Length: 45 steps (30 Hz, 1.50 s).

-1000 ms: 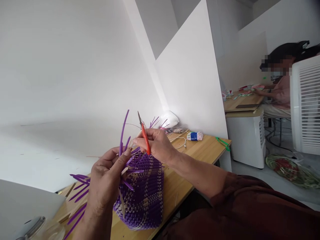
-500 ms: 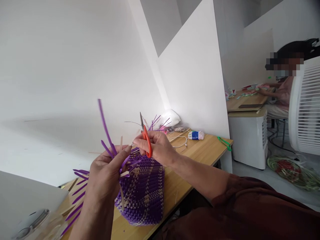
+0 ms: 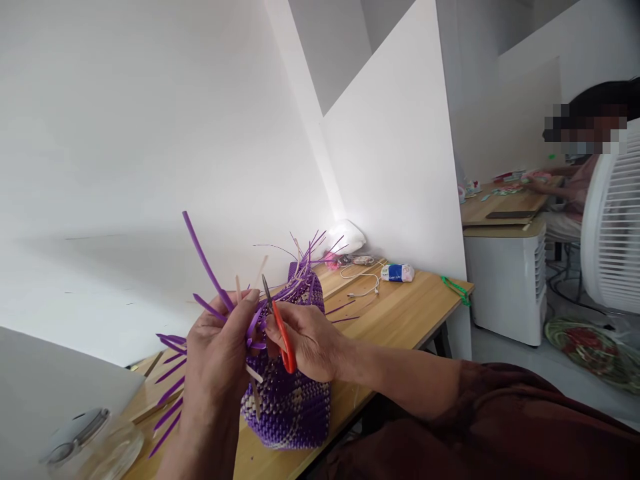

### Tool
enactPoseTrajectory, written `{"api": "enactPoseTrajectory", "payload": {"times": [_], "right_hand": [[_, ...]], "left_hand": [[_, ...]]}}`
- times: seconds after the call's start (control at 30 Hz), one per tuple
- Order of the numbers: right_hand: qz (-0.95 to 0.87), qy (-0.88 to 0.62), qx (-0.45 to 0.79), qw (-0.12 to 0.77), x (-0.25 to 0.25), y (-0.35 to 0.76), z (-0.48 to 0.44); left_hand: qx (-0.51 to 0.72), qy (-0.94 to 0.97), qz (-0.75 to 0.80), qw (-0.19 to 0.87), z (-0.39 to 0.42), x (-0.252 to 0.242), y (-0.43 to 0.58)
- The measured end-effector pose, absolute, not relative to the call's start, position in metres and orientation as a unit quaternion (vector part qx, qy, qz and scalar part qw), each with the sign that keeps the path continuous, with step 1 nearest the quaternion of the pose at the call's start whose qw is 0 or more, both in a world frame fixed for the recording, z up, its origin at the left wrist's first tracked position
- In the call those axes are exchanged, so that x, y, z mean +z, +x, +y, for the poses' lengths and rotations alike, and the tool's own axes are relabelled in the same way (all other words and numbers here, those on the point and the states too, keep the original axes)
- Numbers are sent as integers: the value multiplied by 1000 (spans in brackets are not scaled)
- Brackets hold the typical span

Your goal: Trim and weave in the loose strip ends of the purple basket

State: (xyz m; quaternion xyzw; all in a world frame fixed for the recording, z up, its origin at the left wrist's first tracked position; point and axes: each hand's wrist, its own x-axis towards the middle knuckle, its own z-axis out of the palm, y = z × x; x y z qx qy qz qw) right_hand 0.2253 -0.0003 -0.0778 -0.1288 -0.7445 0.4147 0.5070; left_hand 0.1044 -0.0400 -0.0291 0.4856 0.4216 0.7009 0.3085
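Note:
My left hand is closed on the edge of a woven basket, pinching its purple and cream plastic strips between thumb and fingers. In my right hand is a pair of scissors with red-orange handles, blades pointing up beside the left thumb. The fingers of the right hand are close to a purple strip loop at the rim; whether they also grip a strip is hidden. Loose strip ends stick out left of the left wrist and at the basket's far side.
On the wooden table lie a wrapped yarn ball, a white cable and a green strip. A clear container stands front left. At right are a white fan, a white cabinet and a seated person.
My right hand with the scissors has moved down and slightly left, uncovering the basket's far rim. The left hand keeps hold of the strips. The view has shifted slightly.

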Motion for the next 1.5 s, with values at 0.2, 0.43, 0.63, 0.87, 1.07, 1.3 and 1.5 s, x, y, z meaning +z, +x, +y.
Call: {"api": "enactPoseTrajectory", "payload": {"times": [0.2,0.43,0.63,0.87,1.07,1.3,1.5], "right_hand": [[-749,-128,422,495,-85,222,8],[-756,-105,401,507,-86,221,2],[-744,-103,416,513,-85,217,0],[-730,-107,411,535,-84,210,1],[-689,-105,435,571,-98,204,4],[-672,-80,468,568,-104,205,10],[-718,-97,424,544,-89,215,4]], "left_hand": [[687,516,408,309,-47,-27,108],[698,507,406,300,-43,-29,107],[699,492,418,306,-42,-31,108],[710,479,421,300,-40,-36,103],[718,468,420,300,-38,-35,105],[715,478,429,275,-44,-31,113],[722,465,418,296,-41,-35,110]]}}
